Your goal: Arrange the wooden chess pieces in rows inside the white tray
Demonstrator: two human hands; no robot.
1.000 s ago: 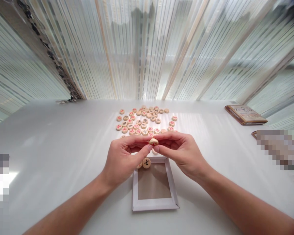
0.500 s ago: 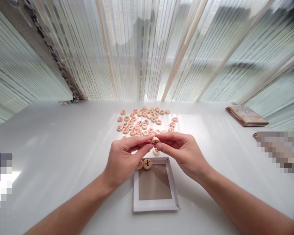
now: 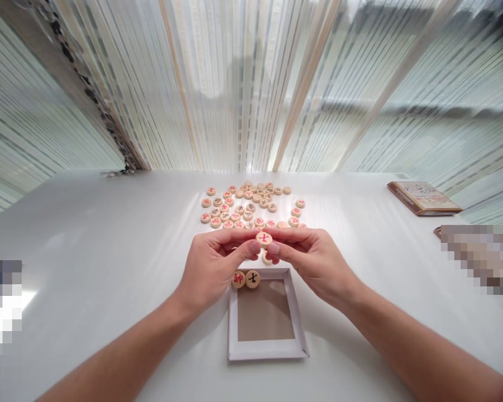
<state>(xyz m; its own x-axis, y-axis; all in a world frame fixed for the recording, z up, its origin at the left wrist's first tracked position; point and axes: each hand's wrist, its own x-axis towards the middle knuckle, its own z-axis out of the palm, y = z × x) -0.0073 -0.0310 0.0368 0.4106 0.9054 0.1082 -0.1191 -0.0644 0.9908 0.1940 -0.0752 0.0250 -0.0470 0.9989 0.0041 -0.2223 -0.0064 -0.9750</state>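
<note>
Held xiangqi piece (image 3: 263,239): pale wooden disc with a red character, its marked face turned toward the wearer. It lies right at the fingertips, between the two hands. Left hand (image 3: 211,265) has thumb and fingers closed on the disc's left edge; right hand (image 3: 316,262) pinches the right edge the same way. Both hands are raised above the table, fingertips nearly meeting around the disc, index fingers along its far side.

Just below the grip in the view, partly covered by the fingers, a loose disc (image 3: 267,258) sits near the far rim of the tray.

Shallow white tray (image 3: 268,350), brown-floored, lies nearer the wearer than the held disc. Two discs rest side by side in its far left corner: a red-character disc (image 3: 238,279) close by the left hand, and a black-character disc (image 3: 253,279) to its right.

Beyond the hands, scattered xiangqi pieces (image 3: 250,207), some red, some black, a few showing blank faces; the nearest are partly hidden by the fingers.

Outward, right side of the white table (image 3: 109,268): a printed box (image 3: 425,198), lying flat, with a second flat item (image 3: 481,254) nearer, mostly blurred out. Far edge: striped string curtain (image 3: 234,111), light coming through.
</note>
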